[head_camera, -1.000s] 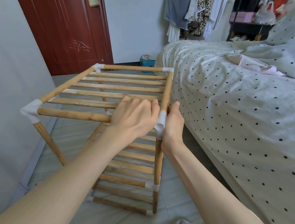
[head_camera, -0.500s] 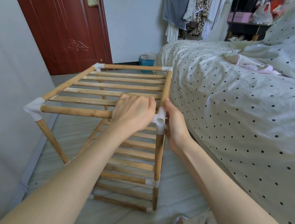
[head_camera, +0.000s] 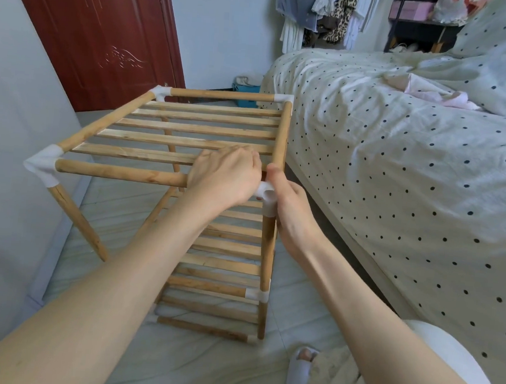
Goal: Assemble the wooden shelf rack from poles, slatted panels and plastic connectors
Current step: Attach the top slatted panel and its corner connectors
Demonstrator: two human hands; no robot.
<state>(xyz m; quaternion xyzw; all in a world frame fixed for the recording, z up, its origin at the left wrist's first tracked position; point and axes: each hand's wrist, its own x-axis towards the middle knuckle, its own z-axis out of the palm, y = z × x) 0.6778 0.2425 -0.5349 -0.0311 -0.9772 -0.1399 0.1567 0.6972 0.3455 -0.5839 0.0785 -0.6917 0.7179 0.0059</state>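
In the head view, the wooden shelf rack with slats (head_camera: 190, 132) stands on the floor in the middle of the frame, beside the spotted bed (head_camera: 399, 161). The left hand (head_camera: 226, 174) curls round the front round wooden pole (head_camera: 120, 173). The right hand (head_camera: 289, 210) grips the white plastic corner connector (head_camera: 266, 193). A second ago the connector stood straighter; now it is turned, so the pole looks about to go in. No writing can be read.
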